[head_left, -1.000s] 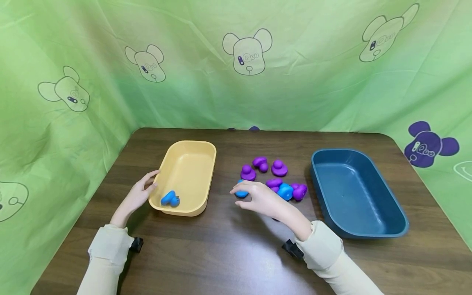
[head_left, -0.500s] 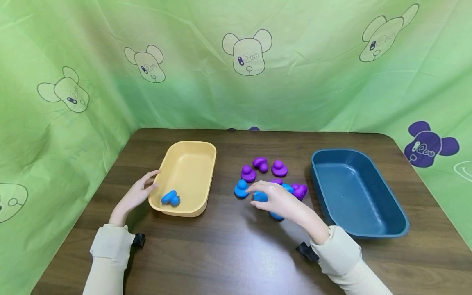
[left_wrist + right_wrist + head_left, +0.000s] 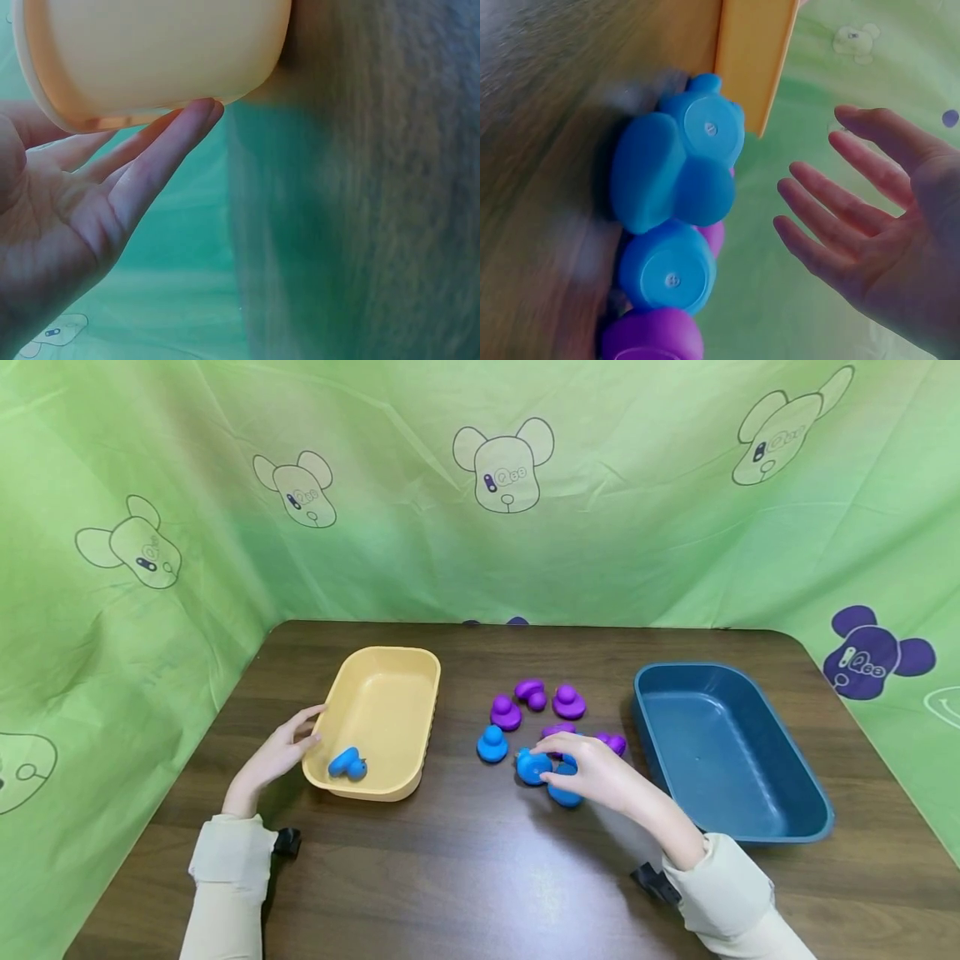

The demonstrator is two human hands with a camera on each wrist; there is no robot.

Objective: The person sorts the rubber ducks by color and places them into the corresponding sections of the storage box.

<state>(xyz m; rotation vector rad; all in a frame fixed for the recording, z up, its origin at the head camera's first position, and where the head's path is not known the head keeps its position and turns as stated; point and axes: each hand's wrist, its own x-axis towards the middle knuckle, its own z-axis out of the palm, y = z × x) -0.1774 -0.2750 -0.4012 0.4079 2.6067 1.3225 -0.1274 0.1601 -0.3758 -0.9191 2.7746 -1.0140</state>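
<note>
right hand: my right hand (image 3: 596, 774) is hovering low over the cluster, its fingers (image 3: 844, 196) are spreading apart with a soft bend, the thumb is standing well off from them, and they are gripping nothing; from the wrist, a gap is showing between them and the ducks.
near blue duck: the near blue duck (image 3: 564, 794) is lying on the table (image 3: 450, 877) below my thumb, on the side towards me; its body is running roughly left to right, as far as i can tell with the thumb covering part of it.
tipped blue duck: just left of that, the tipped blue duck (image 3: 531, 770) is lying below my fingertips, its flat base facing my wrist.
nearer hand: my right is clearly being the nearer one, and i am judging the way down to both as short, mostly straight below.
left hand: my left hand (image 3: 281, 750) is resting against the outer wall of the yellow tray (image 3: 390, 693), well apart from the cluster, fingers mostly straight, holding no duck.
yellow tray: one small blue duck (image 3: 348, 763) is lying inside, at the end near me.
purple ducks: the purple ducks (image 3: 506, 716) are sitting beyond my fingers.
</note>
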